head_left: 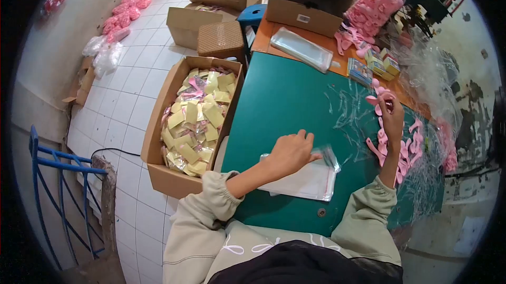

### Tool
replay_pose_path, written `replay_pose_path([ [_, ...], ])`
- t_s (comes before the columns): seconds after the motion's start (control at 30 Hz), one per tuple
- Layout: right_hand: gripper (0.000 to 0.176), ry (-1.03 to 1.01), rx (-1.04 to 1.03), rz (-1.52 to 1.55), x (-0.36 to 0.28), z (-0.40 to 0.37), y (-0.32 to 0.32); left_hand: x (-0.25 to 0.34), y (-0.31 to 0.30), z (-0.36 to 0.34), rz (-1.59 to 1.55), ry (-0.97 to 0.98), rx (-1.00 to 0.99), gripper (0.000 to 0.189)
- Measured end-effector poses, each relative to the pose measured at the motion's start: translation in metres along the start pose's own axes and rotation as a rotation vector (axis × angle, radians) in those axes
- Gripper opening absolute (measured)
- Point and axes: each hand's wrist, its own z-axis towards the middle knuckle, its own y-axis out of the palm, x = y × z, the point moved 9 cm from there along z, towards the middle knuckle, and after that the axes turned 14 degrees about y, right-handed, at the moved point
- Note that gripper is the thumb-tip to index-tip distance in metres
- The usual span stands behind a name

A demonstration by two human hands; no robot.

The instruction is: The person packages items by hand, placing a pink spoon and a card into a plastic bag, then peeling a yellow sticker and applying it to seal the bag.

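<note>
My left hand [291,154] is over a stack of clear plastic bags [303,183] on the green table. Its thumb and fingers are apart, and the thumb lies beside the raised, crinkled end of a clear bag [330,159]. My right hand [391,119] is raised at the table's right side, its fingers closed on a pink plastic piece [380,95] with rounded ends. Below and around that hand lies a pile of similar pink plastic pieces [405,156], partly hidden by my wrist.
An open carton [153,153] of packed bags with yellow cards stands left of the table [274,102]. At the back are a cardboard box [303,15], a pack of clear bags [301,49], small card boxes [360,72] and a large bag of pink pieces [373,10]. Loose plastic wrap [429,68] hangs right.
</note>
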Motion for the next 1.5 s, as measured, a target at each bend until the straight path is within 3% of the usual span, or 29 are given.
replay_pose_path([
  [0.1, 0.010, 0.102, -0.161, 0.282, -0.025, -0.018, 0.001, 0.007, 0.008, 0.006, -0.043, 0.076, 0.136, 0.025],
  [0.2, 0.010, 0.112, -0.301, 0.350, -0.053, -0.031, 0.010, -0.004, 0.025, 0.007, -0.493, 0.121, 0.036, 0.023],
  [0.23, 0.016, 0.073, -0.267, 0.347, -0.066, -0.035, 0.011, -0.007, 0.020, 0.003, -0.527, 0.123, 0.099, 0.020],
  [0.37, 0.018, 0.110, -0.416, 0.308, -0.097, -0.054, 0.034, -0.020, 0.013, -0.009, -0.566, 0.040, 0.111, 0.017],
  [0.47, 0.012, 0.159, -0.767, 0.251, -0.096, -0.074, 0.068, -0.024, 0.007, -0.009, -0.613, 0.007, 0.080, 0.014],
  [0.6, 0.011, 0.077, -0.907, -0.097, -0.078, -0.086, 0.098, -0.035, 0.006, -0.010, -0.810, -0.025, 0.186, 0.014],
  [0.73, 0.013, -0.309, -0.649, -0.249, -0.087, -0.077, 0.091, -0.053, 0.008, -0.013, -1.202, -0.173, 0.289, 0.020],
  [0.83, 0.012, 0.083, -0.625, -0.063, -0.082, -0.063, 0.075, -0.056, 0.006, -0.014, -1.287, -0.253, 0.278, 0.023],
  [0.93, 0.018, 0.184, -0.303, 0.236, -0.077, -0.050, 0.054, -0.055, 0.004, -0.013, -1.309, -0.250, 0.261, 0.029],
  [1.17, 0.021, 0.099, -0.122, 0.513, -0.095, -0.058, 0.046, -0.053, 0.004, -0.014, -1.334, -0.282, 0.241, 0.033],
  [1.27, 0.021, 0.075, -0.033, 0.499, -0.093, -0.057, 0.039, -0.051, 0.004, -0.013, -1.342, -0.267, 0.213, 0.034],
  [1.5, 0.021, 0.097, -0.192, 0.534, -0.099, -0.061, 0.047, -0.051, -0.003, -0.012, -1.331, -0.239, 0.252, 0.038],
])
